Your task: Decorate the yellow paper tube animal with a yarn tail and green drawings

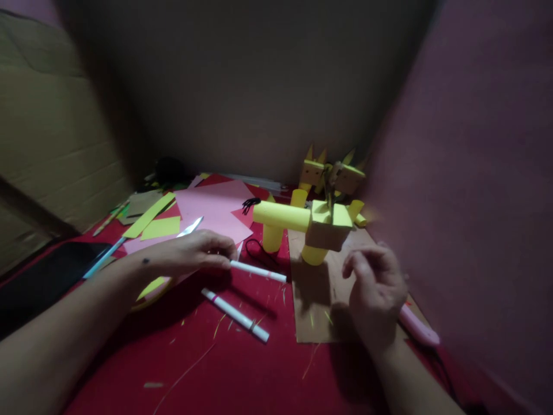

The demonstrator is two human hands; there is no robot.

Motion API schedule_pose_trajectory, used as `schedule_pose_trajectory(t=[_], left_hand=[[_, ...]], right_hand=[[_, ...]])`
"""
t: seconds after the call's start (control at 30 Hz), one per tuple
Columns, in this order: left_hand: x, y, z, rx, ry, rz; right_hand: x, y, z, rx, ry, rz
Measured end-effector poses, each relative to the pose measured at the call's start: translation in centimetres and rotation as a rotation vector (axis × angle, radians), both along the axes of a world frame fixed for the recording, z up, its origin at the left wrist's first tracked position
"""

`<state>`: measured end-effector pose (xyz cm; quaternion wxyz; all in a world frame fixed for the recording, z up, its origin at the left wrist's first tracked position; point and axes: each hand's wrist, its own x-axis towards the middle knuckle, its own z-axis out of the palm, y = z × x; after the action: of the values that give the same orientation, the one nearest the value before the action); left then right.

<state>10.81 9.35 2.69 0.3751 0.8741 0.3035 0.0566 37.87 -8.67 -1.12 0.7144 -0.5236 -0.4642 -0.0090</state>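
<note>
Brown cardboard (43, 127) is seen at the far left, with a dark flat object (52, 285) lying below it. Next to that, a light-blue stick (103, 259) is laid on the red cloth (173, 369), near yellow paper pieces (161, 227), a pointed blade (190, 226) and overlapping pink sheets (207, 199). By the left hand (205, 251), a white pen (263, 272) is pinched at one end between thumb and fingers; nearer the viewer, a second white pen (235, 314) is left lying among thin scraps. Farther right, a yellow paper figure (280, 216) is stood upright, its left leg placed on the cloth, its right one on a cardboard sheet (313, 323). Behind its cardboard box (328, 235), two cardboard heads (313, 173) with pointed yellow ears are seen. Beside the figure, the right hand (375, 282) is raised with fingers curled; whether anything is gripped cannot be told. Past its wrist, a pink object (419, 325) is partly hidden.
</note>
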Motion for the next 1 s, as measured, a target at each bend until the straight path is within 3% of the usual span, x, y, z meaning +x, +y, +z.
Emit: schedule_pose_trajectory(t=[0.07, 0.17, 0.27, 0.37, 0.47, 0.63, 1.0], left_hand=[[0.1, -0.5, 0.5, -0.161, -0.064, -0.027], [1.0, -2.1, 0.4, -0.378, -0.197, 0.004], [2.5, -4.4, -0.5, -0.563, -0.225, 0.043], [3.7, -6.4, -1.3, -0.607, -0.246, 0.023], [4.2, -7.3, -1.4, -0.706, -0.284, -0.01], [4.1, -7.5, -0.5, -0.856, -0.289, 0.031], [4.6, -8.6, -0.4, -0.779, -0.289, 0.006]], right_hand=[[-0.8, -0.8, -0.3, -0.043, -0.114, 0.101], [-2.4, -1.4, -0.6, -0.2, -0.139, 0.466], [-3.9, -1.2, -0.6, -0.351, 0.034, 0.759], [-4.6, -0.4, -0.7, -0.472, 0.291, 0.893], [-4.6, 0.2, -1.1, -0.477, 0.556, 0.955], [-4.4, 0.6, -1.0, -0.442, 0.782, 0.943], [-4.4, 0.4, -0.7, -0.472, 0.912, 1.004]])
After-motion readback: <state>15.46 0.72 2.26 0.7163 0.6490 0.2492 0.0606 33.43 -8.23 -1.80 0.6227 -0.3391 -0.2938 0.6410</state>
